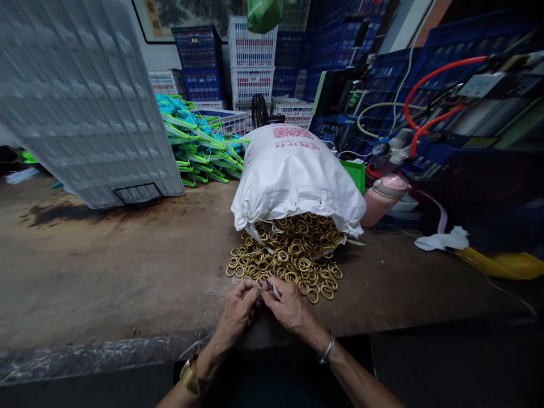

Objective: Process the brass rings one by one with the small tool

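Many brass-coloured rings [304, 263] spill from the mouth of a white woven sack [293, 170] that lies on its side on the workbench [127, 272]. At the near edge of this pile, my left hand [238, 306] is closed in a pinch, with what looks like one ring mostly hidden at its fingertips. My right hand [289, 306] is closed around a small tool [275, 291] with a pale grey body; its kind is not clear. The dark tip of the tool is close to my left fingertips. Both hands nearly touch.
A pale ribbed plastic crate [93, 107] stands at left. Behind it lie green and blue plastic hangers [199, 147]. A pink bottle [385, 198], red hoses [429, 96] and a yellow scoop-like piece [501, 263] are at right. Stacked crates [253, 51] fill the back.
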The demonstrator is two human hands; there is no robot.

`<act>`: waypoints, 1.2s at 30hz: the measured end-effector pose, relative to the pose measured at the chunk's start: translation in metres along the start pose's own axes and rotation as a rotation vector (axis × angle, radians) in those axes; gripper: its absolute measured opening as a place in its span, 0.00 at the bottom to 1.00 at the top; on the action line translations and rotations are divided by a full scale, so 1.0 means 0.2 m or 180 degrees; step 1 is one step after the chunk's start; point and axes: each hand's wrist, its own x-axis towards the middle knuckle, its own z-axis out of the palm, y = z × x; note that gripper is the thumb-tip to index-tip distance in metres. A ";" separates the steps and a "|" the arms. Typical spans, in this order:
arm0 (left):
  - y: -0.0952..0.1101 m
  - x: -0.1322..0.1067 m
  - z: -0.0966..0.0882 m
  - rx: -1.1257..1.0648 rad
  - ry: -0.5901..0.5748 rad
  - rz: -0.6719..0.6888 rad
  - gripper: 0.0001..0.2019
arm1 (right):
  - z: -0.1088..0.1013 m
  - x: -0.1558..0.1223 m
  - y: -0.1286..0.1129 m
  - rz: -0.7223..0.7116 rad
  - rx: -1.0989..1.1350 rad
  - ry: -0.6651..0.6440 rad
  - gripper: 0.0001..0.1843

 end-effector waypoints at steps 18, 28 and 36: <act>-0.01 -0.06 0.03 -0.0435 -0.0323 -0.0045 0.14 | 0.03 0.01 -0.01 0.0511 0.1332 -0.0025 0.14; -0.02 -0.07 0.01 -0.0594 -0.0354 -0.0136 0.13 | 0.05 0.00 0.04 0.0439 0.1277 -0.0074 0.15; -0.03 -0.06 -0.01 -0.0634 -0.0347 -0.0222 0.15 | 0.05 0.01 0.01 0.0456 0.1168 -0.0033 0.14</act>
